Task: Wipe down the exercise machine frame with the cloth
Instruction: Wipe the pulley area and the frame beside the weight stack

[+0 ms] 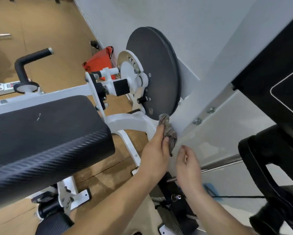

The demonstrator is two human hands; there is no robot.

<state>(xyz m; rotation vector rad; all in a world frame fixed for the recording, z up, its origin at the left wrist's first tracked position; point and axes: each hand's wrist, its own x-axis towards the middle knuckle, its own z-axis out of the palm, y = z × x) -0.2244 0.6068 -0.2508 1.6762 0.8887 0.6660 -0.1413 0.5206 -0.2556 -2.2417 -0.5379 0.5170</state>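
The exercise machine has a white frame point(130, 120) and a large dark grey round disc point(159, 73) on its pivot. My left hand point(155, 150) grips a grey cloth point(169, 131) and holds it against the white frame just below the disc's lower edge. My right hand point(188, 165) hovers beside the cloth's hanging end, fingers loosely curled, holding nothing and touching nothing that I can see.
A black textured seat pad point(45, 139) fills the left. A black handle point(28, 63) and an orange object point(99, 62) lie beyond it over the brown floor point(40, 22). The white side panel point(227, 133) with bolts and black equipment point(278, 167) stand at right.
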